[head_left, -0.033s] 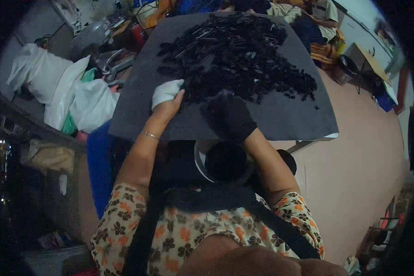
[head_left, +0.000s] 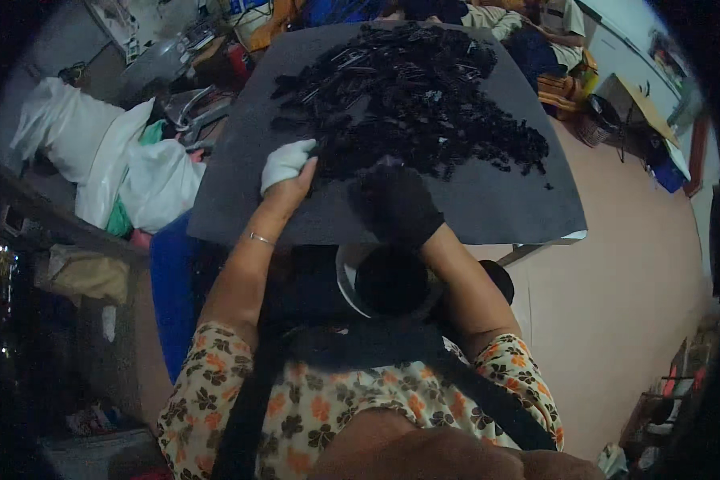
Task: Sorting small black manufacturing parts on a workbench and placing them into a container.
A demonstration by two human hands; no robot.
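Observation:
My left hand (head_left: pixel 290 166), partly covered in a white glove with the thumb bare, is at the near left edge of a pile of black pieces (head_left: pixel 408 88). Its fingers are curled in against the thumb; whatever dark bit may be between them blends into the pile. A black glove covers my right hand (head_left: pixel 400 204), which reaches over the near part of the grey table (head_left: pixel 504 212) to the pile's edge. Its fingers are lost against the dark pieces, apart from a faint purplish spot near their tips. The pieces look small and elongated, too dark to name.
Below the table's front edge stands a round container with a white rim (head_left: pixel 346 280) and a dark inside. White sacks (head_left: pixel 164 184) lie to the left beside a blue surface (head_left: pixel 168 280). Across the table a person (head_left: pixel 564 36) sits. A basket (head_left: pixel 590 132) stands at the right.
The whole view has shifted very slightly. Both hands keep nearly the same place and pose at the pile's near edge.

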